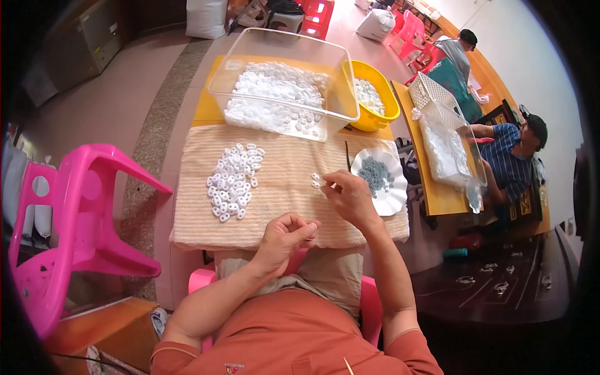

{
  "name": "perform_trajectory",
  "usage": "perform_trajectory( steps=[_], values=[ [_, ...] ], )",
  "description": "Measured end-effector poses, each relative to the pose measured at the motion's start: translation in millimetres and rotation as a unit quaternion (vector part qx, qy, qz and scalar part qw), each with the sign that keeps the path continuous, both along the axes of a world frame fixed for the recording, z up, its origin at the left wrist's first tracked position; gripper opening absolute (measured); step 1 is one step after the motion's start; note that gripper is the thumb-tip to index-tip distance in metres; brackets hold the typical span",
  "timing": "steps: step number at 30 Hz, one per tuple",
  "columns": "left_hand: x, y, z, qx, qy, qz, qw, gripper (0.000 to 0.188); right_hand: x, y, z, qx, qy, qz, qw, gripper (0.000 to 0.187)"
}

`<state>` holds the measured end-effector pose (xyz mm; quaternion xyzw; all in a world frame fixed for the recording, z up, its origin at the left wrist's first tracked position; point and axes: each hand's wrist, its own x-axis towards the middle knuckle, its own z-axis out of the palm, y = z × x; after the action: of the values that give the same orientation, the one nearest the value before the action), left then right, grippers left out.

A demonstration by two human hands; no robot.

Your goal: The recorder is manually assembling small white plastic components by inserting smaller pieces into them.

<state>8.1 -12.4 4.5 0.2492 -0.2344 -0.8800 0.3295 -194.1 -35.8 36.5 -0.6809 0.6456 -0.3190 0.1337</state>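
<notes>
My left hand (289, 239) is above the near edge of the striped cloth (281, 150), thumb and forefinger pinched together. Whatever is between those fingertips is too small to make out. Farther right, my right hand (351, 195) has its fingertips pressed together beside a few white two-holed pieces (315, 180); I cannot make out what they hold. A larger heap of the same oval white pieces (234, 184) lies on the left of the cloth. Just right of my right hand, a white wavy-rimmed plate (390, 203) carries a mound of small grey-blue bits (375, 175).
Behind the cloth stand a clear plastic bin (287, 128) of white pieces and a yellow basin (389, 112). A thin black tool (347, 155) lies by the plate. A pink stool (94, 206) stands left. Two people sit at the right, one at another table (437, 200).
</notes>
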Motion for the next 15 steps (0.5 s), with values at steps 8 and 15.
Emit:
perform_trajectory(
  steps=[8, 15],
  values=[
    [1.3, -0.2, 1.4, -0.003, -0.012, 0.003, 1.000, 0.008, 5.6, -13.4, -12.3, -0.006, 0.064, 0.001, 0.998, 0.017],
    [1.1, -0.7, 6.2, 0.003, -0.025, 0.015, 1.000, 0.010, 13.5, -9.0, -13.7, 0.025, 0.083, -0.009, 0.996, 0.015]
  ],
)
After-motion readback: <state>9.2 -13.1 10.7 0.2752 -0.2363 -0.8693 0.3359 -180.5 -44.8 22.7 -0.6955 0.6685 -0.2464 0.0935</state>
